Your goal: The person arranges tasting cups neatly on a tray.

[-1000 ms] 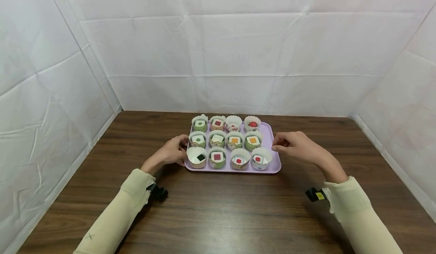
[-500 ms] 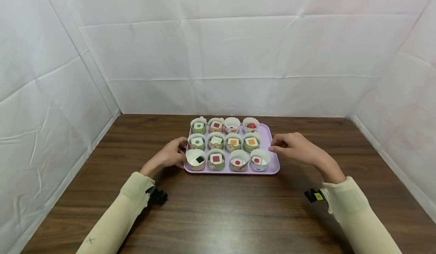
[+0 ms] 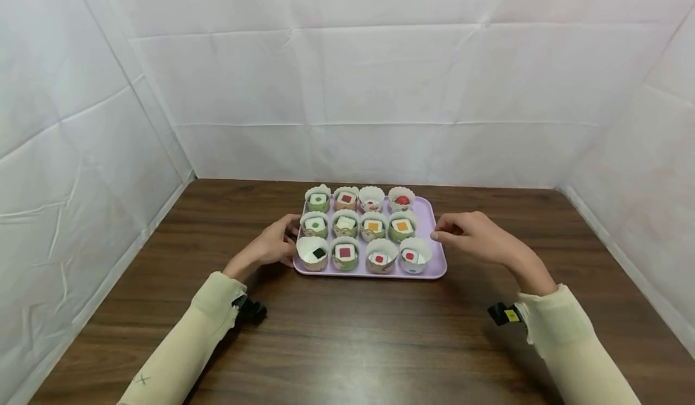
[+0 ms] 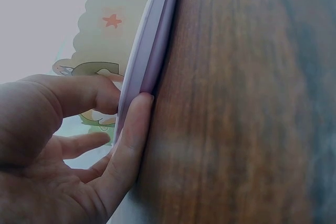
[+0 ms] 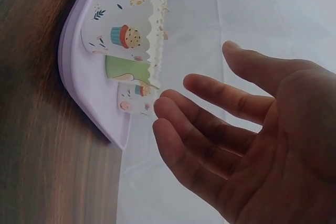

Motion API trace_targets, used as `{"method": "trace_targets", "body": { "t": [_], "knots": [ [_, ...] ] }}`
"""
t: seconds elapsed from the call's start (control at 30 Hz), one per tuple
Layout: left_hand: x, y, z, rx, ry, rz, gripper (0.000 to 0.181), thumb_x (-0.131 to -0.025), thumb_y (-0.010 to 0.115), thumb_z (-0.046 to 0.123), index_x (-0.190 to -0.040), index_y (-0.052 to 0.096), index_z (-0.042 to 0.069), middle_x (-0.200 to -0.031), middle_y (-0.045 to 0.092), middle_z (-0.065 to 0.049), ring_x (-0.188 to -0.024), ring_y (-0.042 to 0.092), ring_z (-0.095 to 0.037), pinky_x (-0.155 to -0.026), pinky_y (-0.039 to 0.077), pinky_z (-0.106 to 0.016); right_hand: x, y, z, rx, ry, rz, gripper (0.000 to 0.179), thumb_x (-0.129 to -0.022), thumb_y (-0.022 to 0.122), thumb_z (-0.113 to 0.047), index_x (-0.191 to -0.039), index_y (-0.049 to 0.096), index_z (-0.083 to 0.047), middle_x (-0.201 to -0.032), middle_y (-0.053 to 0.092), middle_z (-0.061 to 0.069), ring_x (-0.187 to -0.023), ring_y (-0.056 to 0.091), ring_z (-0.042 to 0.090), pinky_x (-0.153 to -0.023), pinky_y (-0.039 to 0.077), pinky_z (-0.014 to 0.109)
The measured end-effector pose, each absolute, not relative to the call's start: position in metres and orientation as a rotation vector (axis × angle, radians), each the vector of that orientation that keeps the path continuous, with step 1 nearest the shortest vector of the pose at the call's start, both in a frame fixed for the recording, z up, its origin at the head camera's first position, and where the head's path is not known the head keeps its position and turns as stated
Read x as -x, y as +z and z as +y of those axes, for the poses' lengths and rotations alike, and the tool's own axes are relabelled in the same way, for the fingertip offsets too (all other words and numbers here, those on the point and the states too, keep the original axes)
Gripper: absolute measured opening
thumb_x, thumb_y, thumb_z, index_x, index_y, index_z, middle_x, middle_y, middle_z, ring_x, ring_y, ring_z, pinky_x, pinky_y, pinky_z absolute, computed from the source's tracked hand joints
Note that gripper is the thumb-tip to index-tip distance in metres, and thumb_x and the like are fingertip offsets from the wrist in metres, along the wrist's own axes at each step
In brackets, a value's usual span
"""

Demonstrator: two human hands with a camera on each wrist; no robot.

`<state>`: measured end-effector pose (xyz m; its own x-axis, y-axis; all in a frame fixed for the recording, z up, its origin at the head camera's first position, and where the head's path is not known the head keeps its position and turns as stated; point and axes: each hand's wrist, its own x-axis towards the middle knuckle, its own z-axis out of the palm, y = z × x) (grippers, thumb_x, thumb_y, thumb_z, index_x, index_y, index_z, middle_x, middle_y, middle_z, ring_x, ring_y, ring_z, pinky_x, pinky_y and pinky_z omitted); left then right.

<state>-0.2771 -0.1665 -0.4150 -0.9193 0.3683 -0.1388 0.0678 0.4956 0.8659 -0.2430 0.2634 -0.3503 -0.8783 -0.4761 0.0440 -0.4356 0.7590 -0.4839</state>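
Note:
A lilac tray [image 3: 427,216] bears several patterned paper baking cups in three rows. Most cups hold white blocks marked with green, red or orange; the front-left cup [image 3: 313,265] has a black square [image 3: 319,253] inside. Something round and red [image 3: 402,200] sits in the back-right cup. My left hand [image 3: 271,243] grips the tray's left side, and in the left wrist view its fingers pinch the tray rim [image 4: 137,72]. At the opposite side, my right hand [image 3: 480,236] hovers with relaxed, slightly bent fingers. In the right wrist view those fingers [image 5: 181,153] hold nothing, beside the white cup [image 5: 123,22].
Beneath everything is a dark brown wooden table [image 3: 347,332]. White creased sheets form a back wall [image 3: 369,91] and side walls [image 3: 657,212]. A small black wrist device [image 3: 252,311] hangs under the left sleeve, another [image 3: 501,314] under the right.
The head view shifts very slightly between frames. Both hands, the tray and the cups keep their places relative to one another.

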Motion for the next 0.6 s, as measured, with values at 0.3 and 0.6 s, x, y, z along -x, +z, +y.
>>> {"method": "trace_targets", "body": {
  "t": [0.3,0.6],
  "knots": [
    [0.2759,-0.4162,-0.1648,-0.388,1.401,2.429,0.085,-0.084,0.064,-0.009,-0.16,0.025,0.001,-0.13,0.048,-0.028,-0.089,0.062,-0.02,-0.064,0.066,-0.036,0.2433,-0.3512,0.2675,0.727,-0.738,2.868,0.017,-0.102,0.066,-0.029,-0.104,0.072,-0.014,-0.087,0.068,0.003,-0.076,0.056,0.014,-0.064,0.049,0.024],
    [0.2751,-0.4151,-0.1652,-0.374,1.413,2.411,0.085,-0.083,0.062,-0.008,-0.159,0.025,-0.001,-0.13,0.046,-0.029,-0.087,0.062,-0.02,-0.065,0.067,-0.037,0.2449,-0.347,0.271,0.72,-0.718,2.871,0.019,-0.102,0.065,-0.031,-0.106,0.072,-0.014,-0.088,0.068,0.0,-0.078,0.056,0.014,-0.065,0.05,0.025]
  ]
}}
